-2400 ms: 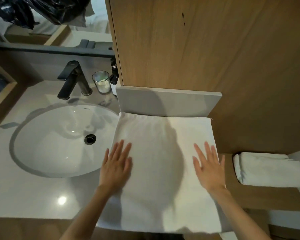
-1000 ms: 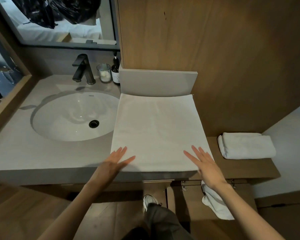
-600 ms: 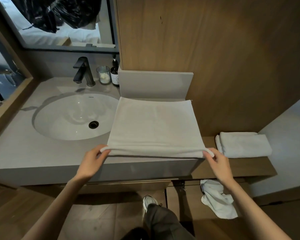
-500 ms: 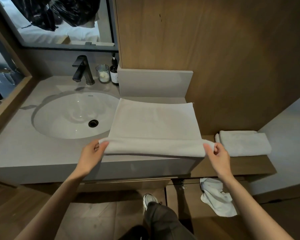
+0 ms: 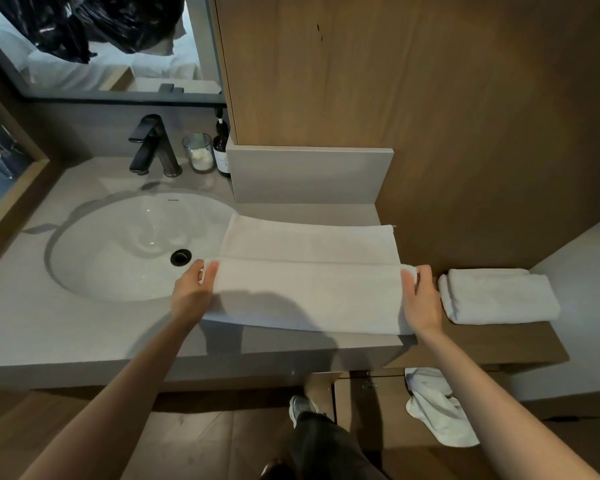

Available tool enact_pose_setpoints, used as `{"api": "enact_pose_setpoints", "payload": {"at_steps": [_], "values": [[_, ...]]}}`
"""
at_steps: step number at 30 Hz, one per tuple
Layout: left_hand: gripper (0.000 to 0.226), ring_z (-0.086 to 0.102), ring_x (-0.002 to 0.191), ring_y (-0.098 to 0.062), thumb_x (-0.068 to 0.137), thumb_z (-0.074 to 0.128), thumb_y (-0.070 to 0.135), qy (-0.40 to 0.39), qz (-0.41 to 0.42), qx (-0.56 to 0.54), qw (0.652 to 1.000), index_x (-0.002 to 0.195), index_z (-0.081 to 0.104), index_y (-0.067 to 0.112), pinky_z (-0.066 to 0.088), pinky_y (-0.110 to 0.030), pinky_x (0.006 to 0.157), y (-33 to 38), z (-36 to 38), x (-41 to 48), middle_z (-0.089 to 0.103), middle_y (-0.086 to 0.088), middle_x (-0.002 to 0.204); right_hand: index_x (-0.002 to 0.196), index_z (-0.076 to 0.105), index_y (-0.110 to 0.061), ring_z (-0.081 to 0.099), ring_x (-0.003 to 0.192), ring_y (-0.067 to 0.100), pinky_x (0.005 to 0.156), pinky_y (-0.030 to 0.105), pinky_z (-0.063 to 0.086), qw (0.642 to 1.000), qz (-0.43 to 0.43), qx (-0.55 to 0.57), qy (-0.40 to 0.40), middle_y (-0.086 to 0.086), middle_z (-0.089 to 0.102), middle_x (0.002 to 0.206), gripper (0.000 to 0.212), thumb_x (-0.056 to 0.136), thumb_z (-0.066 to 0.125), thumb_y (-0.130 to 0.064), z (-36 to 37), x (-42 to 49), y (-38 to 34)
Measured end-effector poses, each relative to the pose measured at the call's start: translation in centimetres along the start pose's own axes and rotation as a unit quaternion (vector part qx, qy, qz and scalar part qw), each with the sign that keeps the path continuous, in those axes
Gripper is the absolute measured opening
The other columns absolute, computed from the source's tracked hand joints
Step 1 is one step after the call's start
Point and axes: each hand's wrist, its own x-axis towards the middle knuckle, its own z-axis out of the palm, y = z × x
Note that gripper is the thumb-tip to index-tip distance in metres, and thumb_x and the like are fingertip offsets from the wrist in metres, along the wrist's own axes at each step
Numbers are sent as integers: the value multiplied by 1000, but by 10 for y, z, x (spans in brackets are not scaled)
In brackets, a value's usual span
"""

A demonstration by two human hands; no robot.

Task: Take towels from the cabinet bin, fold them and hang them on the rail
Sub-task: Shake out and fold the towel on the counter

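A white towel point(image 5: 309, 292) lies on the grey counter point(image 5: 66, 327) to the right of the sink, its near half folded up over the far half. My left hand point(image 5: 193, 292) pinches the left corner of the folded flap. My right hand point(image 5: 421, 299) pinches the right corner. The flap's edge stops short of the towel's far edge. A second white towel point(image 5: 499, 296), folded, sits on the wooden shelf point(image 5: 520, 341) at the right. Another white towel point(image 5: 437, 407) hangs crumpled from the cabinet below the shelf. No rail is in view.
A white sink point(image 5: 129, 251) with a black faucet point(image 5: 153, 147) fills the counter's left side. A glass jar point(image 5: 198, 152) and a dark pump bottle point(image 5: 221, 147) stand behind it. A grey backsplash panel point(image 5: 309, 174) and a wood wall point(image 5: 430, 98) rise behind the towel.
Both hands went from lying flat on the spread towel to taking its near corners, then carried that edge up and away over the far half.
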Motion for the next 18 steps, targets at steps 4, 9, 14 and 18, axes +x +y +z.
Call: {"api": "enact_pose_setpoints", "payload": {"at_steps": [4,9,14,18], "values": [[34,56,87,-38,101,40,38,-8,-3,70,998,97,52,6,36,-37,71,0,12,10,61,-15,89,103,40,-18,53,60,19,49,28,36,996,14,-86,-14,1,51,70,22,103,34,-39,10,7,13],[35,61,84,-37,101,39,40,-9,15,111,994,105,55,10,42,-36,68,-5,15,11,65,-15,91,99,40,-18,55,55,20,47,26,35,991,19,-134,-19,2,55,66,19,102,37,-36,18,11,24],[39,56,73,-26,100,37,45,-30,34,90,995,109,54,11,47,-36,67,-6,15,6,59,-5,83,97,42,-18,54,61,14,49,22,35,991,25,-134,4,3,56,75,12,101,45,-30,19,5,25],[42,59,72,-30,99,37,49,-24,23,117,993,100,54,11,46,-37,65,-12,14,8,63,-10,80,97,46,-16,52,68,12,53,22,37,991,19,-130,21,6,57,90,9,99,49,-24,20,3,28]]}}
